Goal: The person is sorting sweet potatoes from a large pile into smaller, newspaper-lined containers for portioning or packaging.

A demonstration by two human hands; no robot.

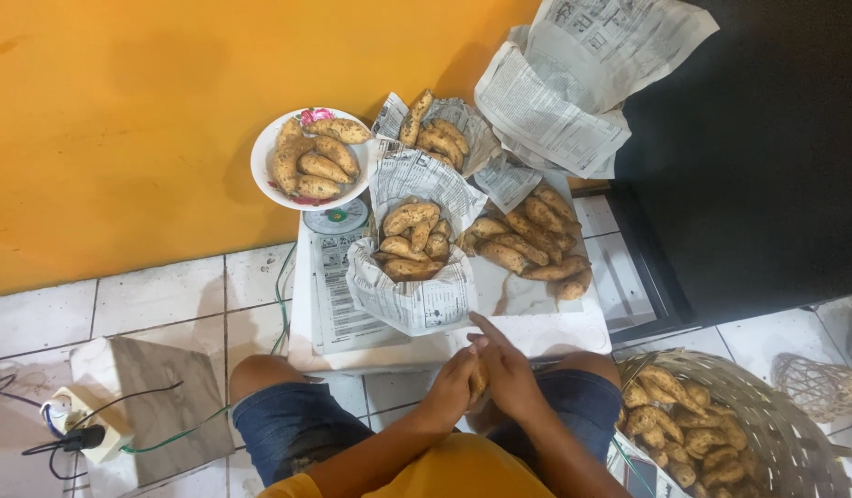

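Brown tuber (479,376): 1, clasped by left hand (451,387) + right hand (507,371) | plate (264,175): 1

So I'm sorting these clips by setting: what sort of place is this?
Probably a home floor used as a workspace, not a shop. The person sits low on white floor tiles by an orange wall, with a power strip lying loose. Both hands, left hand and right hand, hold a small tuber.
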